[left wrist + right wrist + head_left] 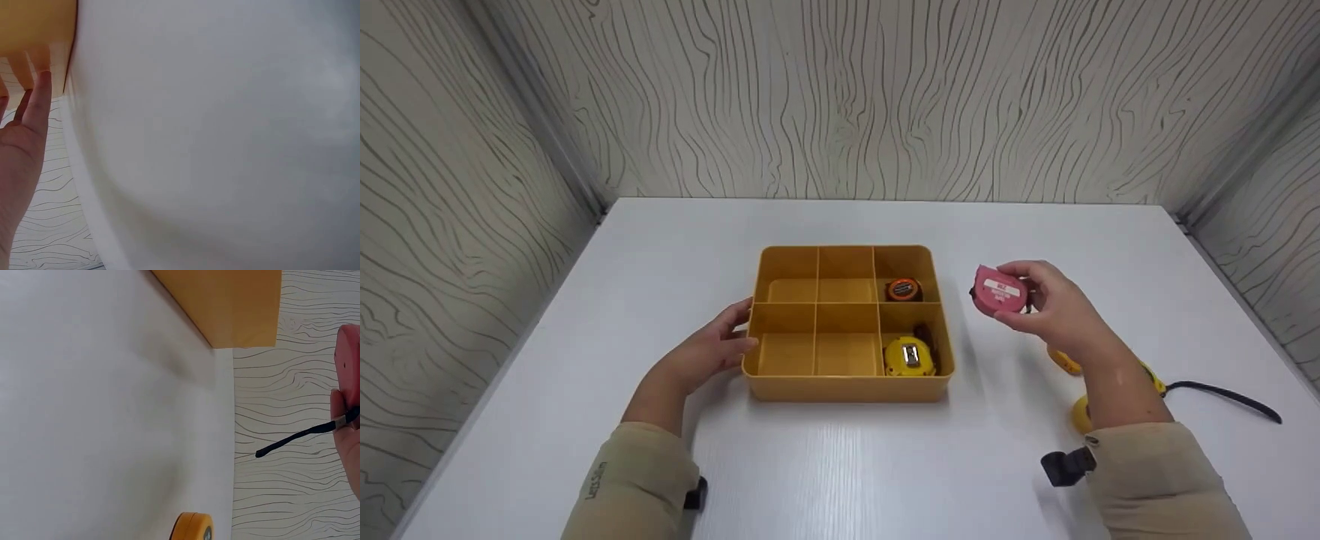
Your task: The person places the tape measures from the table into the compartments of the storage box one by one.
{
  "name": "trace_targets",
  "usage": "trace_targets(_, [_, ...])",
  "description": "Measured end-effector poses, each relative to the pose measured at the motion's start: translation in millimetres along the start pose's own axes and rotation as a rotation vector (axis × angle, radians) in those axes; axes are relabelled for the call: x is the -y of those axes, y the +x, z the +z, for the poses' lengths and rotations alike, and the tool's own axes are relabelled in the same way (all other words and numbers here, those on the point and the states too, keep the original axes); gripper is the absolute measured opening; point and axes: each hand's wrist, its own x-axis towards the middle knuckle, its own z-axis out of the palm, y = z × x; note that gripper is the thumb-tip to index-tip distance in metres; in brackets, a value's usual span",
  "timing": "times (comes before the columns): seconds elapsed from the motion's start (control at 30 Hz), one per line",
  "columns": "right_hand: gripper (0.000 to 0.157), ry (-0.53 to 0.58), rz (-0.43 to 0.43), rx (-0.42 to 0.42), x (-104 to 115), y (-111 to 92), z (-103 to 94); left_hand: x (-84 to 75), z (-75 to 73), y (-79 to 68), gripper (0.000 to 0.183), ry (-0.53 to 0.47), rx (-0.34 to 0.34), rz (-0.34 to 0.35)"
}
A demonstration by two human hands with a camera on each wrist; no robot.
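Note:
My right hand (1054, 304) pinches a pink tape measure (1000, 291) between thumb and fingers, raised to the right of the yellow-brown divided box (847, 388). From that tape measure a black wrist strap (304, 436) dangles in the right wrist view. Against the box's left wall rests my left hand (697, 352), its fingers extended along the outside, as the left wrist view also shows. A yellow tape measure (910, 356) lies in the box's front right compartment. The compartment behind it holds a smaller orange and black tape measure (903, 289).
On the table, partly hidden under my right forearm, are an orange tape measure (1065, 360) and a yellow tape measure (1081, 415). A black strap (1230, 394) stretches out to the right. Wood-patterned panels (840, 97) enclose the white table (840, 465) at back and sides.

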Motion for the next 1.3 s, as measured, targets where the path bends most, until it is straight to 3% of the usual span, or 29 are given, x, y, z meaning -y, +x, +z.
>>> trace_targets(0.7, [0.063,0.038,-0.073,0.010,54,41,2.7,-0.2,1.2,1.2,0.075,0.024,-0.033,-0.042])
trace_targets(1.3, [0.062,0.139,-0.122,0.040,88,66,37.1,-4.0,1.0,-0.8,0.069,0.013,-0.019,-0.036])
